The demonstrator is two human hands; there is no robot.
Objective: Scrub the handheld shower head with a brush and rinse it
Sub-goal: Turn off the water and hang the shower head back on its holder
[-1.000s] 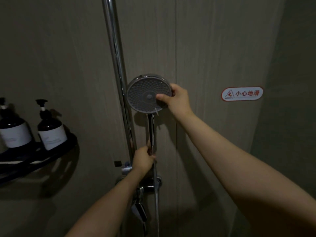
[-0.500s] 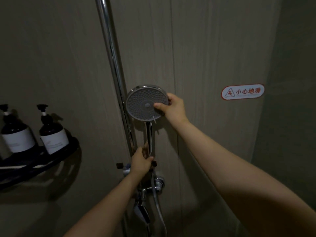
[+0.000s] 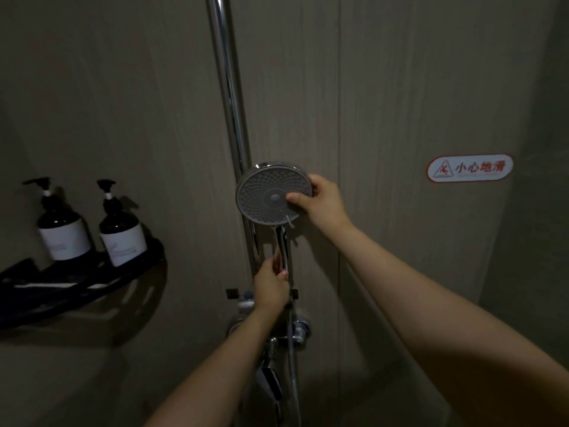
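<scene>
The handheld shower head [image 3: 268,195] is a round grey nozzle disc with a chrome rim and a chrome handle, upright beside the vertical chrome rail [image 3: 229,97]. My right hand [image 3: 323,203] grips the disc's right edge, thumb pressed on the face near its centre. My left hand [image 3: 271,289] is closed around the lower end of the handle, just above the mixer. A thin pale sliver hangs at the disc's lower right. No brush is visible.
A chrome mixer valve [image 3: 295,332] with lever and hose sits below my left hand. A black corner shelf [image 3: 92,288] on the left holds two dark pump bottles [image 3: 63,235] [image 3: 121,238]. A red-and-white slip warning sticker [image 3: 469,168] is on the right wall.
The shower head and both hands have come lower along the rail. My grips on the disc and the handle are unchanged.
</scene>
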